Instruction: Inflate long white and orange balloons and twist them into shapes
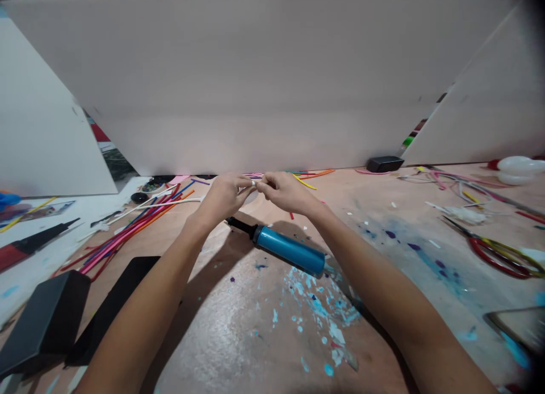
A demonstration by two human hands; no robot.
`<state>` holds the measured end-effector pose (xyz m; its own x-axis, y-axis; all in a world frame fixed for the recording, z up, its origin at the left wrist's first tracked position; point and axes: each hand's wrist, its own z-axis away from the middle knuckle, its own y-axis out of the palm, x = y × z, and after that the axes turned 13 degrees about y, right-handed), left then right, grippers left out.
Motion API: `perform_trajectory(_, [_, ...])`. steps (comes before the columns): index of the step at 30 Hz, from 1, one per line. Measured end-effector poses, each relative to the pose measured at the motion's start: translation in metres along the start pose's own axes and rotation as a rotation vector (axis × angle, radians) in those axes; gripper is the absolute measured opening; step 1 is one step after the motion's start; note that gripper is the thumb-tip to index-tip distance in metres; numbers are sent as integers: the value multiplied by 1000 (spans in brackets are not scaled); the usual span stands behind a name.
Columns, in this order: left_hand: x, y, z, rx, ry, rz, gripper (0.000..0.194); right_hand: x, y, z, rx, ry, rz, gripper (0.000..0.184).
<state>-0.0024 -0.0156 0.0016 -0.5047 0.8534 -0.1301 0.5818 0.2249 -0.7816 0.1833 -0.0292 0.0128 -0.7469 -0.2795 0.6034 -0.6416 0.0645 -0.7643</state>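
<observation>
Both hands are meeting above the far part of the bench; the left hand and the right hand are each pinching one end of a small white balloon piece, fingertips nearly touching, so it is sitting in the air betw. them, just in front of the upright white board.

Handling, as a judgement: prob. v. light, soft and stretchy, a bit rubbery rather than slippery; likely to snap back or tear if pulled hard; best taken at the ends w/ thumb and forefinger, as both hands are doing.

Looks: only a short white bit is showing, most of it being hidden by the fingers; can't tell its full length or whether it's knotted.

Below the hands a blue hand pump w/ a black nozzle is lying on the bench; a bundle of long thin uninflated balloons, red, pink, blue, white, is lying to the left; red-handled scissors are lying well off to the right.
</observation>
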Motion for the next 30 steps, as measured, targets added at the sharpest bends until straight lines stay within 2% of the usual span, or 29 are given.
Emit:
perform_trajectory(4, [-5, -6, 0, -37, -64, -32, 27, 3, -5, 2, 59, 20, -46, 31])
perform_trajectory(9, [-10, -12, -1, -55, -190, 31, 27, 6, -7, 5, 86, 17, -90, 33])
perform_trajectory(15, [-8, -14, 0, -55, -207, 78, 29, 16, -5, 13, 12, -54, -19, 32])
perform_trajectory(20, [-11, -14, 0, -76, -110, -12, 19, 17, 2, 14, -103, -130, -13, 30])
perform_trajectory(24, [-13, -18, 0, -88, -12, -150, 20, 19, 0, 15, -185, -209, -93, 22])
perform_trajectory(27, [-6, -19, 3, -117, -17, -144, 21, 34, -7, 37, -138, -341, -138, 25])
perform_trajectory(29, [3, -17, 6, -143, -47, -122, 22, 46, -9, 66, -43, -431, -107, 30])
perform_trajectory(30, [7, -16, 7, -156, -59, -118, 23, 51, -8, 84, 24, -430, -83, 30])
